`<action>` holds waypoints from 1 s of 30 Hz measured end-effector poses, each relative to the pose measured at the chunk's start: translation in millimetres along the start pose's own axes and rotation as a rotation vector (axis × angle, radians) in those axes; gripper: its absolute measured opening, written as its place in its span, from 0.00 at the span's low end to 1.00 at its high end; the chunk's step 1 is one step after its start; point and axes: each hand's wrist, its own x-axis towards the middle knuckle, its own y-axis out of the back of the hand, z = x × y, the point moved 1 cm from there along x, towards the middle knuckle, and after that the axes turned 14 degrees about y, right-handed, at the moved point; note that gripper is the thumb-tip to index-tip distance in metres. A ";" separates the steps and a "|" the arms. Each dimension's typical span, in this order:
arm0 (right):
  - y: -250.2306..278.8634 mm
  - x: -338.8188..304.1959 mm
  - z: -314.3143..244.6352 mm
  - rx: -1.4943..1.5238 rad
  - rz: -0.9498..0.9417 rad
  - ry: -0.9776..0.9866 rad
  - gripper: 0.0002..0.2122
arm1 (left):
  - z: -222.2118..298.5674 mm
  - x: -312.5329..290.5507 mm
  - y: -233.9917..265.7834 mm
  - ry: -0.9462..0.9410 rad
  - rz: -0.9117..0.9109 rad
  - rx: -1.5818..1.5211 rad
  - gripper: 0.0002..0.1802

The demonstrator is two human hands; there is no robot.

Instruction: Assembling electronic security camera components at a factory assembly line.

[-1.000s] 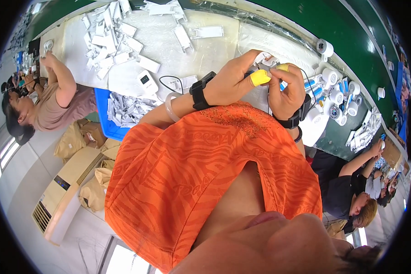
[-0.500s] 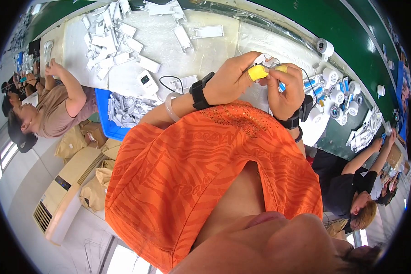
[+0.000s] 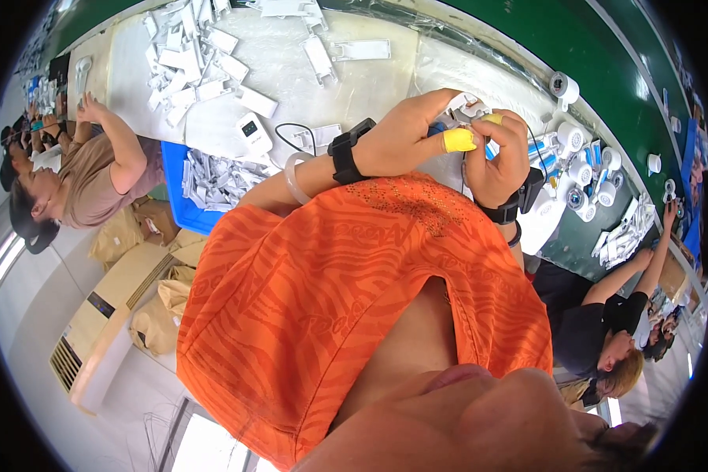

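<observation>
My left hand (image 3: 401,138), with yellow tape round its thumb, is closed on a small white plastic housing (image 3: 469,104) with a greyish part showing inside. My right hand (image 3: 499,161), also with yellow on a finger, has its thumb and fingertips pinched at the near side of that same housing. Fingers cover much of the piece, so its full shape and anything small in the right fingertips are hidden. Both wrists carry black straps. Behind my right hand a thin black cable (image 3: 536,141) runs down to the wrist.
Many white plastic covers (image 3: 185,63) lie heaped at the far left of the table. A blue bin (image 3: 177,189) of white parts stands left of me. Near it are a small white device with a screen (image 3: 253,134) and a black cable. White round-headed units (image 3: 580,171) crowd the right.
My left thumb has swung down off the housing's front, showing more of the white piece. The right fingers stay at it. At the right, a co-worker's arm has reached farther out.
</observation>
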 end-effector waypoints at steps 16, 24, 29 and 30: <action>13.3 3.4 -0.2 0.105 -0.076 -0.017 0.11 | -4.7 1.5 -3.8 -0.093 -0.001 -0.042 0.26; 17.7 2.2 -2.3 0.139 -0.046 -0.015 0.10 | -0.9 0.7 -3.8 -0.006 -0.036 -0.077 0.28; 17.6 5.3 -3.7 0.147 -0.055 -0.018 0.10 | 1.8 0.2 -4.5 0.008 -0.059 -0.102 0.28; 17.9 5.3 -3.8 0.147 -0.065 -0.013 0.10 | 1.6 0.1 -4.8 -0.003 -0.061 -0.118 0.29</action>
